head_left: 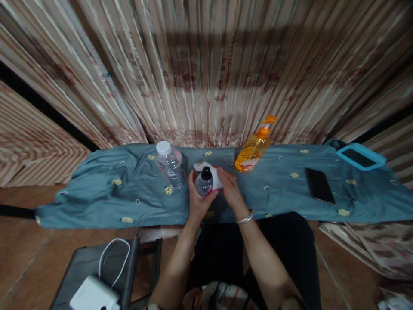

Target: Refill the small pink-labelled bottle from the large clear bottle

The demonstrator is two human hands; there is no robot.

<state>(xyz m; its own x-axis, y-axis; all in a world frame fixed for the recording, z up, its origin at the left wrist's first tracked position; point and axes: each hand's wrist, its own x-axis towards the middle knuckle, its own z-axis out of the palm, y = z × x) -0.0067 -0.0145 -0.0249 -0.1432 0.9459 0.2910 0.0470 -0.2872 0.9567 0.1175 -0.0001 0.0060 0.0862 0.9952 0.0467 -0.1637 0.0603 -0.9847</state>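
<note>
Near the front middle of the cloth-covered table, my left hand (199, 199) is wrapped round a small clear bottle (202, 186) with a black cap. My right hand (229, 186) pinches a white tissue or cloth (215, 177) against the bottle's right side and back. Part of the bottle is hidden by my fingers and the white piece. Left of my hands stands a larger clear plastic bottle (172, 165) with a white lid. Behind and to the right is an orange pump bottle (253, 150) holding yellow-orange liquid.
The table's teal cloth (97, 193) is wrinkled. A black phone (320, 185) and a blue-framed device (361, 156) lie at the right. A pleated curtain (200, 77) hangs behind. At lower left, a stool (84, 262) bears a white box (94, 295) with a cable.
</note>
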